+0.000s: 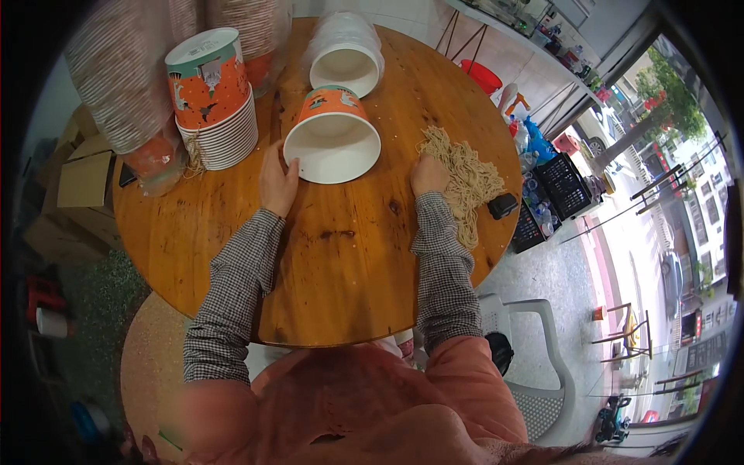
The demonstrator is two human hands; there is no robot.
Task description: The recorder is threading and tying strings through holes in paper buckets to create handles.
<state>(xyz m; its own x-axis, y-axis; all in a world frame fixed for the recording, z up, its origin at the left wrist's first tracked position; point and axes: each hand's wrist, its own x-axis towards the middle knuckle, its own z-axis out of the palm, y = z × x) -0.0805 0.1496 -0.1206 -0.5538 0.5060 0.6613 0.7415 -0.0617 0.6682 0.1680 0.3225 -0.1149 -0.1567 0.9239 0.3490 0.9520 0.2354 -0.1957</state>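
Note:
A paper bucket [333, 151], orange-printed outside and white inside, lies on its side on the round wooden table [325, 248], its mouth toward me. My left hand [277, 182] is at the left of its rim, thumb on the front edge and the other fingers partly hidden behind it. My right hand [429, 175] is closed at the near left edge of a tangled pile of beige cord [469, 182]. What its fingers pinch there, if anything, cannot be made out. A small black object [502, 205] lies beside the cord at the table's right edge.
Behind the bucket lies another white-mouthed bucket [345, 70] in clear plastic. Nested buckets [221, 136] stand at the left, topped by an upturned orange one [205, 81]. Tall plastic-wrapped stacks [120, 85] rise beside them. A grey plastic chair [542, 349] is at the right.

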